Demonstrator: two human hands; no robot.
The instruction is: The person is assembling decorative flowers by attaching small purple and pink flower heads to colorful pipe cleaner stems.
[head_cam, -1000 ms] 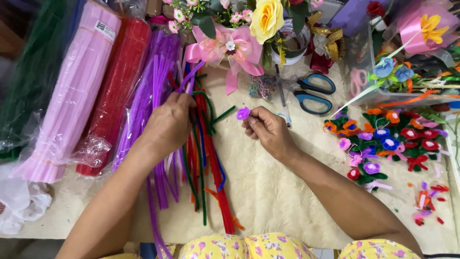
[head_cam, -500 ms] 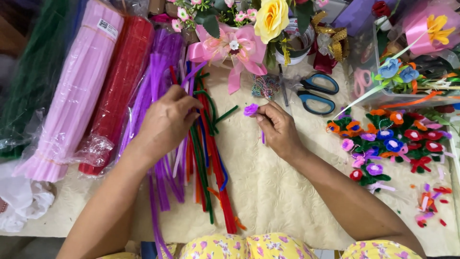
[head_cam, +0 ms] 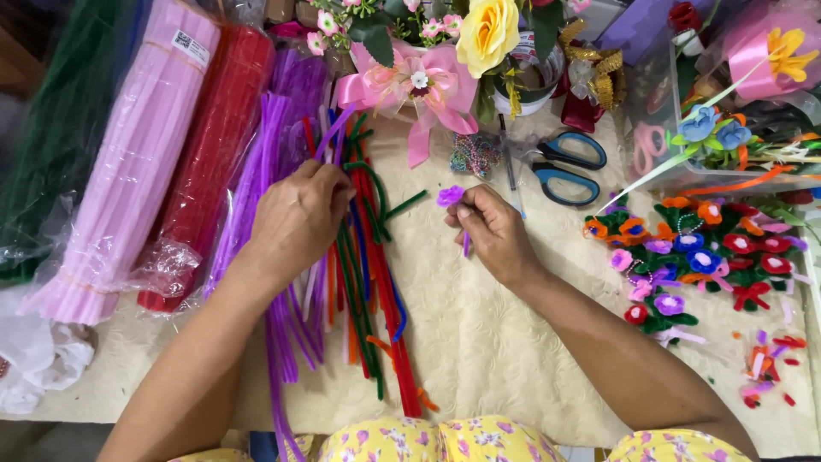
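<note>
I see wrapped pink and red stem bundles (head_cam: 162, 162) far left on the cream cloth (head_cam: 487, 342). My left hand (head_cam: 295, 222) pinches into the loose pipe cleaners (head_cam: 368, 257); my right hand (head_cam: 492, 231) grips a small purple flower (head_cam: 450, 196), centre. Scissors (head_cam: 564, 167) and finished flowers (head_cam: 693, 248) lie right.

**Bare arms and a yellow flowered garment**

We see two forearms reaching in from the bottom edge, both bare from elbow to wrist, with no sleeves, watch or bracelets on them. Our left hand (head_cam: 295, 224) and right hand (head_cam: 496, 233) wear no gloves, and the fingernails look short and unpainted. At the lower edge we make out our yellow garment (head_cam: 419, 441), printed with small pink and purple flowers.
</note>
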